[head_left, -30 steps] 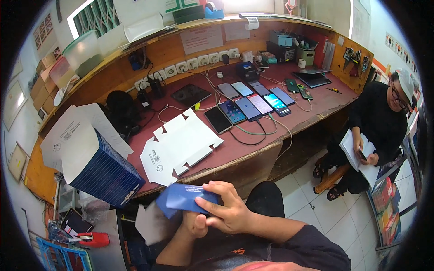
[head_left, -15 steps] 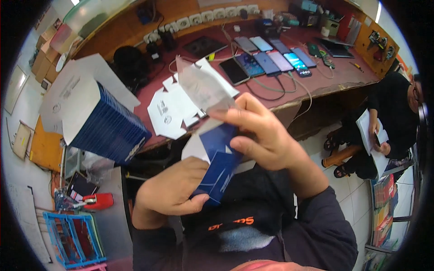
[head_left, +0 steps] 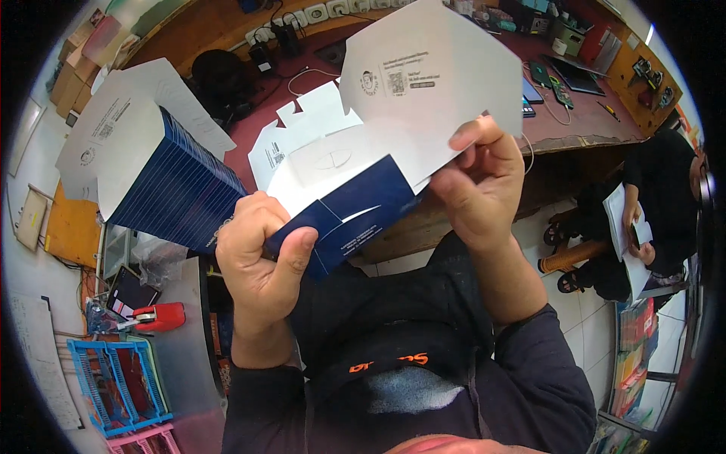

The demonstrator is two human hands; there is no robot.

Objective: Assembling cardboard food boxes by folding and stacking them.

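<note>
Between my hands is a partly folded cardboard box (head_left: 370, 208), dark blue outside and white inside. Its large white flap (head_left: 454, 83) with small grey print stands up toward the table. My left hand (head_left: 261, 253) grips the box's left end, the thumb on the blue outside and the fingers behind it. On the other side my right hand (head_left: 484, 181) pinches the flap's lower right edge between thumb and fingers. Beyond the box lies a white die-cut cardboard blank (head_left: 302, 121) on the table. To the left stands a thick stack of blue cardboard blanks (head_left: 178, 185) with white faces.
A dark red table (head_left: 563, 135) curves across the back, with power sockets (head_left: 314, 15) along its rear. Phones (head_left: 529, 92) are partly hidden by the flap. At left are a red tape dispenser (head_left: 160, 318) and blue rack (head_left: 121, 382). A person (head_left: 658, 212) sits at right holding papers.
The box has been turned and raised toward the table, its white inside and large flap now spread open. My left hand has shifted left and up; my right hand has moved right.
</note>
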